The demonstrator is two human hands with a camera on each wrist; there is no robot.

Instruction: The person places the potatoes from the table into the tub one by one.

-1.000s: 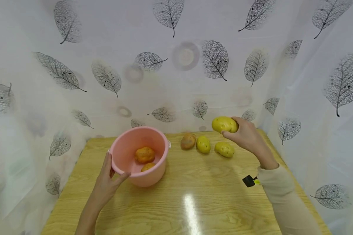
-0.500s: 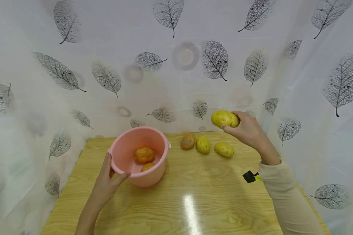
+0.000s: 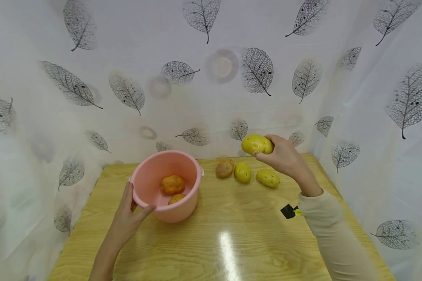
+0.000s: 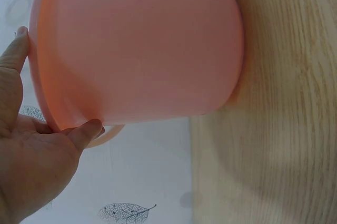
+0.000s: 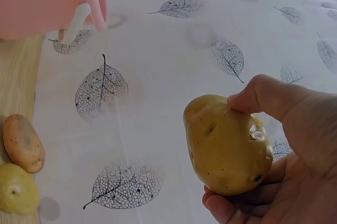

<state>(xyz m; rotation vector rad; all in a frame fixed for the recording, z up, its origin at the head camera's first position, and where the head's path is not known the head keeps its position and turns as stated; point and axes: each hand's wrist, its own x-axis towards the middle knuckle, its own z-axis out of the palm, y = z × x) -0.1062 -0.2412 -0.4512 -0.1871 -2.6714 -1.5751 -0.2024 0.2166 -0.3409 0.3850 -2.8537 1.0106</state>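
My right hand (image 3: 283, 156) holds a yellow potato (image 3: 256, 144) between thumb and fingers, up above the table's back edge. In the right wrist view the same potato (image 5: 226, 145) shows dark eyes and shiny skin. At the left, my left hand (image 3: 126, 220) grips the rim of a pink bucket (image 3: 177, 216), thumb and fingers spread along it. The left wrist view shows the bucket's side wall (image 4: 147, 50) and the hand (image 4: 42, 155) at its rim. Inside the bucket lie an orange-brown potato (image 3: 172, 184) and another potato (image 3: 176, 199), partly hidden by the near wall.
Right of the bucket, a brown potato (image 3: 225, 168), a yellow potato (image 3: 243, 172) and a second yellow potato (image 3: 268, 178) lie in a row on the wooden table (image 3: 260, 242). A leaf-patterned white curtain (image 3: 211, 101) hangs behind and at both sides. A black tag (image 3: 287, 211) hangs by the right sleeve.
The right hand rose slightly with its potato, then moved left toward the bucket and a little lower. The left hand, the bucket and the potatoes on the table stay where they were.
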